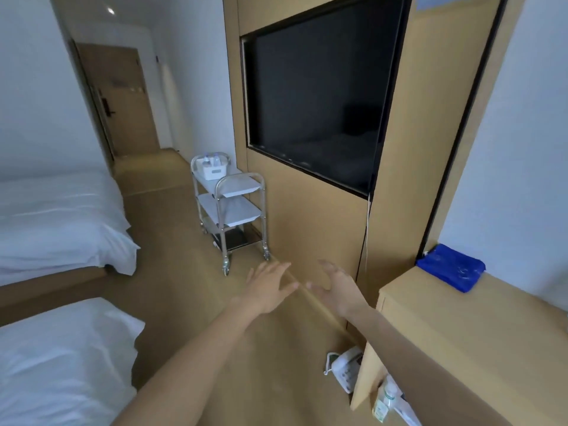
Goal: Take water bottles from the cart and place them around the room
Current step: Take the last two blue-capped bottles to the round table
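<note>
Both of our forearms are reaching out from the bottom edge, and we are holding nothing: our left hand (pixel 266 287) is spreading its fingers flat and loose over the tan floor (pixel 172 290), and our right hand (pixel 336 287) is hovering just beside it with fingers apart and lightly bent, the two thumbs nearly meeting without touching. Item, below our right forearm: we are noting a white bag (pixel 344 368) and a small bottle with a green label (pixel 384 401), both on the floor against the side of a wooden counter (pixel 461 333). Item, on the counter's far end by the wall: a blue packet (pixel 451 267) is lying flat. Item, to our left: two beds with white linen, the near bed (pixel 61 358) and the far bed (pixel 58 222), are lining that side. Item, ahead of the hands and well apart from them: a steel cart (pixel 230 210) on castors is standing against the wooden wall panel (pixel 307 229), under the lower left corner of the dark television (pixel 319 96). Item, on the cart's top shelf: a white basket (pixel 213 171) is holding the water bottles (pixel 212 159), upright, how many we cannot tell. Item, at the far end of the corridor: a wooden door (pixel 126 103) is standing closed.
</note>
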